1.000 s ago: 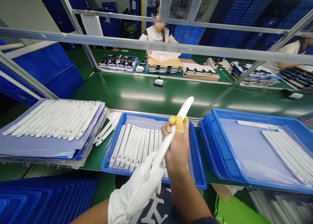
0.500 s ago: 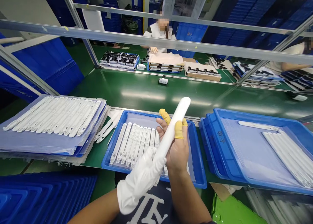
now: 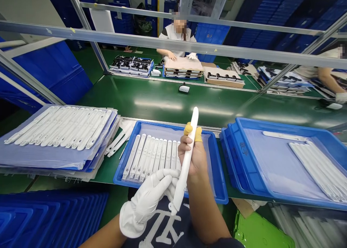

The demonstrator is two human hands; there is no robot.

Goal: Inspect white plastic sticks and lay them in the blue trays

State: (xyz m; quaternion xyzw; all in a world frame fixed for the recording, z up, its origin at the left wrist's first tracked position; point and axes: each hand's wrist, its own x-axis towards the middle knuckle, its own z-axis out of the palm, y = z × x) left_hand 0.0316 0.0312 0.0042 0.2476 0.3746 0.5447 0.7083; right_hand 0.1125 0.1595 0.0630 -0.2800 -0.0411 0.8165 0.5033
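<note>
A long white plastic strip (image 3: pixel 186 165) is held tilted over the blue tray in front of me, its rounded end up and its narrow end near my shirt. My right hand (image 3: pixel 197 156), with yellow finger cots on the thumb and a finger, is closed round its upper half. In a white glove, my left hand (image 3: pixel 150 194) has its fingers curled against the strip's lower part; some fingertips are hidden. Beneath both hands, the blue tray (image 3: pixel 221 175) holds a row of similar white strips (image 3: pixel 153 156) on a translucent sheet.
Layered sheets (image 3: pixel 65 157) at left carry many white strips. Loose white pieces (image 3: pixel 119 141) lie beside them. Stacked blue trays (image 3: pixel 244 161) stand at right with more strips. Beyond the green belt (image 3: pixel 130 96), a metal rail (image 3: pixel 135 42) crosses; a co-worker (image 3: pixel 176 33) sits behind it.
The strip has turned more upright and edge-on. My right fingers have closed round it, while my left hand has shifted slightly down and left. The small part on the belt moved slightly right.
</note>
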